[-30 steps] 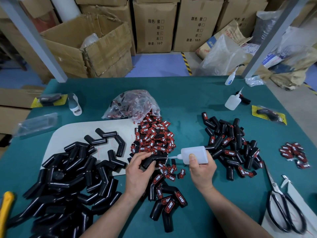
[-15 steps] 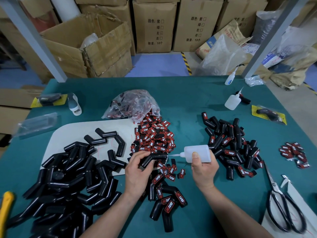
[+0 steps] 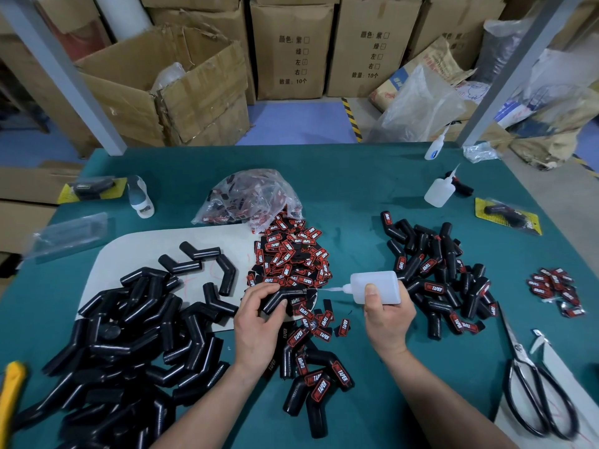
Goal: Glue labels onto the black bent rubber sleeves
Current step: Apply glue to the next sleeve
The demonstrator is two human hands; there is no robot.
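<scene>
Left hand (image 3: 259,319) is curled round a black bent rubber sleeve (image 3: 275,301), held at the near edge of the heap of red-and-black labels (image 3: 291,260). Right hand (image 3: 387,322) is clamped on a translucent white plastic glue bottle (image 3: 376,286); hands are kept apart. Sleeve elbow is up: one leg runs down-left into the palm, the other lies roughly level, pointed right at the nozzle. Bottle axis is laid horizontal, nozzle pointed left. Tip-to-sleeve contact cannot be told. Lower leg is partly hidden by fingers. Pile of unlabelled black sleeves (image 3: 129,335) at left is cut off by the frame edge.
</scene>
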